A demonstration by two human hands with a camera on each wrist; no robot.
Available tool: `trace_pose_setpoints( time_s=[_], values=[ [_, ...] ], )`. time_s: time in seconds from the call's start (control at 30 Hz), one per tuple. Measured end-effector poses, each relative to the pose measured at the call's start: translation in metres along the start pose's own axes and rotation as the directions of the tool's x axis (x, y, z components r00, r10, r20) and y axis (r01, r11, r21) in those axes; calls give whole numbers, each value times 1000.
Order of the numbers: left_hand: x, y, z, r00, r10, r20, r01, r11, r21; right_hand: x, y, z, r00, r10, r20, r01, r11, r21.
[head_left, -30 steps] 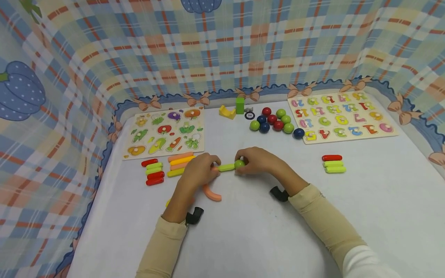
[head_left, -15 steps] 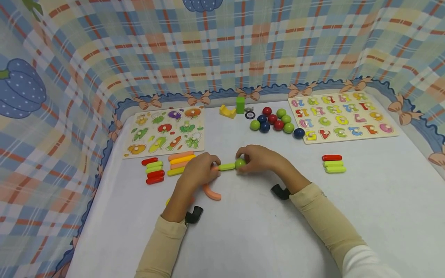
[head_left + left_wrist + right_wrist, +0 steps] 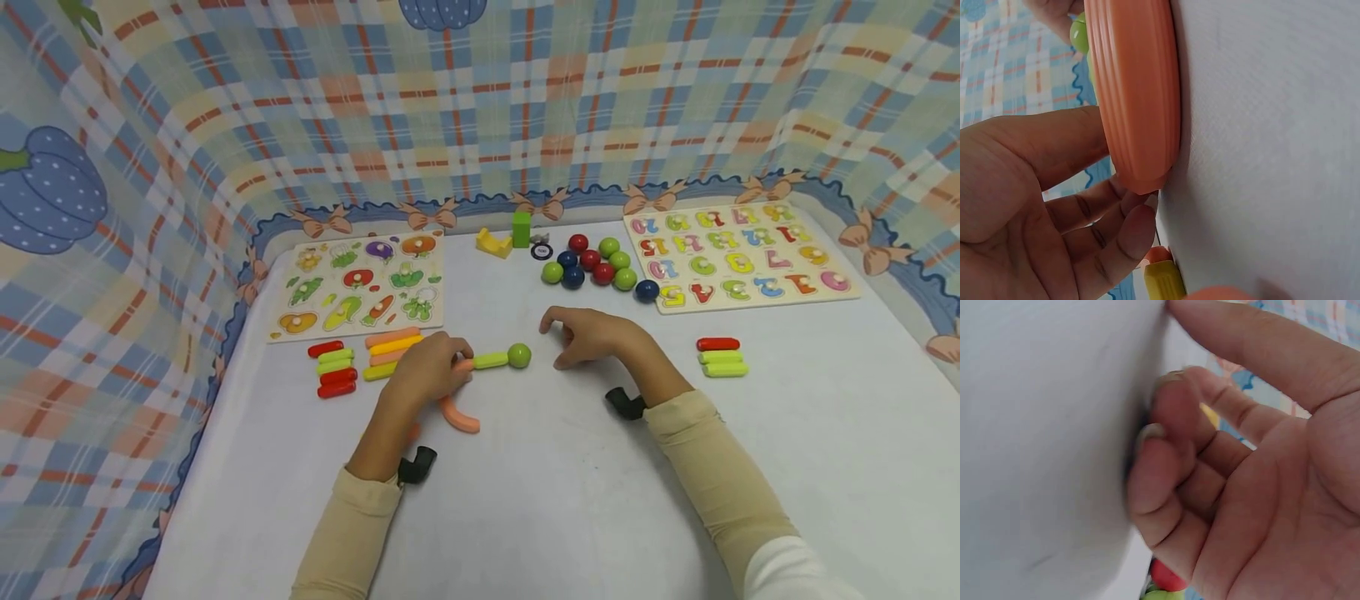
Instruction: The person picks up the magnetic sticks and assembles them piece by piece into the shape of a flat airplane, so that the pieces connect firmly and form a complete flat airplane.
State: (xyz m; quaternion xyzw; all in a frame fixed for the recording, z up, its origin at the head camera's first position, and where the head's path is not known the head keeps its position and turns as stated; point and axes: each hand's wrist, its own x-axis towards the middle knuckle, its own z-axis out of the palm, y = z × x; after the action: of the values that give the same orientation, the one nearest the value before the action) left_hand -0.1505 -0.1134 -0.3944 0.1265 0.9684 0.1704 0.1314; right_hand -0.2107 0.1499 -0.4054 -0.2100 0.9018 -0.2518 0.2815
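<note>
In the head view, a light green stick [image 3: 491,361] lies on the white table with a green ball [image 3: 519,356] at its right end. An orange-pink stick [image 3: 464,365] meets its left end, and my left hand [image 3: 431,369] pinches that stick. Below this hand lies a curved orange-pink piece [image 3: 459,417]. A ribbed orange-pink piece [image 3: 1138,87] hides part of my left fingers in the left wrist view. My right hand [image 3: 592,335] hovers to the right of the ball, apart from it, with loosely bent fingers holding nothing.
Sticks in several colours [image 3: 390,350] and short red and green ones [image 3: 337,375] lie left. Three more short sticks [image 3: 722,357] lie right. Behind are a vegetable puzzle board [image 3: 360,283], a number board [image 3: 738,258], coloured balls [image 3: 602,273], a green block [image 3: 521,229] and a yellow piece [image 3: 493,243].
My right hand has let go of the green ball and moved a little to the right. The ball stays at the end of the green stick. My left hand keeps its place.
</note>
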Motion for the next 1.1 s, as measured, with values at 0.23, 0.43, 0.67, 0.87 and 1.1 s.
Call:
trace_pose_setpoints(
  time_s=[0.23, 0.43, 0.67, 0.87, 1.1],
  values=[
    [-11, -4, -1, 999, -27, -17, 26, 998, -60, -4, 12, 2, 997, -79, 13, 78, 995, 65],
    [-37, -26, -19, 988, -100, -118, 91, 993, -76, -14, 18, 0, 989, -143, 24, 136, 974, 180],
    [-69, -83, -42, 952, -280, -124, 285, 958, 25, -15, 20, 0, 985, -166, 38, 155, 967, 204],
    [-73, -105, -45, 934, -357, -15, 357, 931, 68, -15, 20, 1, 982, -185, 24, 176, 962, 208],
    [-74, -96, -43, 941, -338, -18, 338, 940, 44, -16, 23, 2, 984, -174, 24, 164, 957, 238]
  ],
)
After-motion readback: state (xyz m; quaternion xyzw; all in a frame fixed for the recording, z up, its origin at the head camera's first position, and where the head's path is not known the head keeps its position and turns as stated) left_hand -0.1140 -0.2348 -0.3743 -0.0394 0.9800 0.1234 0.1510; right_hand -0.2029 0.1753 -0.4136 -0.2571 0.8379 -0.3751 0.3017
